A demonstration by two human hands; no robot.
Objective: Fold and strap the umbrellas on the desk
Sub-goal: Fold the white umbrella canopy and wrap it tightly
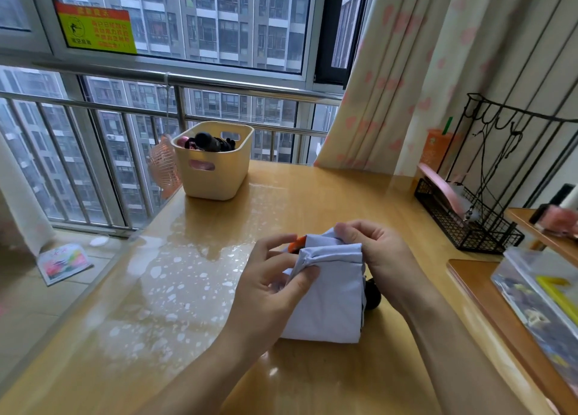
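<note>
A pale lilac folding umbrella [331,299] lies collapsed on the wooden desk [219,258], its fabric bunched into a flat bundle. An orange tip [297,243] shows at its far end, and a black handle knob [372,295] pokes out on the right side. My left hand [269,289] pinches a fold of the fabric at the left edge between thumb and fingers. At the top right corner, my right hand [372,245] grips the fabric with curled fingers. A cream basket [215,177] at the back holds a dark umbrella [208,141].
A pink fan [162,170] hangs off the desk's edge beside the basket. At the right stand a black wire rack [469,224], a raised wooden shelf [488,292] and a clear box [544,299]. A metal railing [187,83] and window run behind the desk.
</note>
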